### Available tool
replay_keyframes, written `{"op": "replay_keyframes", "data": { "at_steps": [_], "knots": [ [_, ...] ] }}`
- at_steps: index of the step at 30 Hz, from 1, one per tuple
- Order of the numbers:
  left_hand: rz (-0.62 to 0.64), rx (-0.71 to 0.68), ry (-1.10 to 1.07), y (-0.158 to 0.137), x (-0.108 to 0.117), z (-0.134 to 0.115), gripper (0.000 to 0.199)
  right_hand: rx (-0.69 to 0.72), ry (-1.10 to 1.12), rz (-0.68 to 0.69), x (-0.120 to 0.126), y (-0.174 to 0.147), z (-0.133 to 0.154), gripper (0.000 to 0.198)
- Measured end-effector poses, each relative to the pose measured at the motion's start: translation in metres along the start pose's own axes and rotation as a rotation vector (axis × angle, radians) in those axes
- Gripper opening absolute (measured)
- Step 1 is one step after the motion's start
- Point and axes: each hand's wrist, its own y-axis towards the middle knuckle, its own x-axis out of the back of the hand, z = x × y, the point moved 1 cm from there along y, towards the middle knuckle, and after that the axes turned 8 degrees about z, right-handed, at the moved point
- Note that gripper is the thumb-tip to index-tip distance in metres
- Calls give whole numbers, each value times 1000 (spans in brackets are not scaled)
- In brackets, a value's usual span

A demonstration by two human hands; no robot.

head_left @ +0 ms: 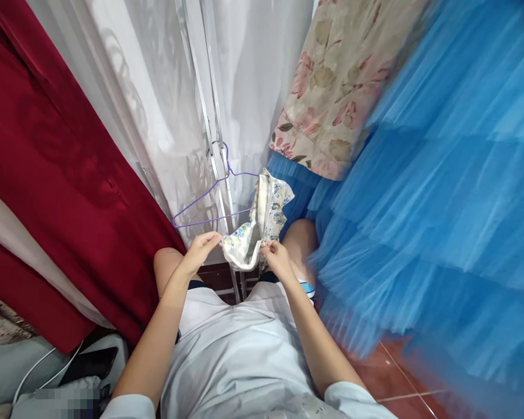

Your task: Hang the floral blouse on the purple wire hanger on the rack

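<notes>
A small white garment with a blue and yellow floral print [240, 240] hangs from one side of a purple wire hanger [196, 207]. The hanger's hook is at the white metal pole in front of me; its left arm is bare. My left hand [204, 249] pinches the garment's left edge between thumb and fingers. With closed fingertips my right hand [276, 255] grips the garment's white band on the right. Between the two hands the fabric sags in a curve. Part of the garment folds over the hanger's right arm, hiding that end.
Red curtain-like cloth [78, 174] hangs at the left, white sheer fabric [152, 87] ahead. At the right are a floral cloth [327, 99] and layered blue tulle [423, 203]. A black phone-like object [89, 365] and white cable lie lower left. Red floor tiles [388, 372] show lower right.
</notes>
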Motion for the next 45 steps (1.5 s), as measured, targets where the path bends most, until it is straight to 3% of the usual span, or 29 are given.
{"op": "replay_keyframes", "data": {
  "at_steps": [2,5,7,10,12,14,17,20,22,24,28,29,31,33,36,41,43,45],
  "knots": [
    [-41,-138,40,4,-15,-22,29,31,-194,145,4,-4,9,39],
    [4,-232,107,14,-43,-43,28,287,-322,302,3,-6,34,71],
    [66,-257,121,23,-61,-47,29,447,-293,419,-4,-2,48,73],
    [126,-295,142,33,-81,-40,31,524,-173,525,-15,15,55,51],
    [113,-328,163,37,-84,-30,28,527,-57,445,-11,34,51,41],
    [53,-350,152,38,-79,-18,25,486,77,259,4,57,46,40],
    [-39,-317,86,37,-61,3,31,326,221,-8,39,90,38,42],
    [-82,-246,45,32,-44,23,31,126,293,-88,65,104,32,42],
    [-105,-210,64,28,-37,33,34,43,272,-57,70,99,32,38],
    [-109,-204,128,24,-37,36,43,0,200,95,66,82,38,33],
    [5,-270,263,17,-46,24,69,-10,121,730,45,37,73,28],
    [64,-270,262,15,-48,21,69,14,104,844,42,28,86,27],
    [210,-197,213,8,-51,16,52,90,52,937,38,16,110,27],
    [335,-73,129,-3,-50,15,37,178,8,908,38,14,129,32],
    [394,70,155,-22,-39,22,39,289,-6,735,43,17,145,36],
    [171,144,559,-45,19,30,34,388,82,352,64,26,143,35],
    [36,74,619,-49,55,23,23,405,84,259,71,31,136,33],
    [-159,-42,644,-50,92,10,16,381,21,253,72,37,128,32]
  ]
}}
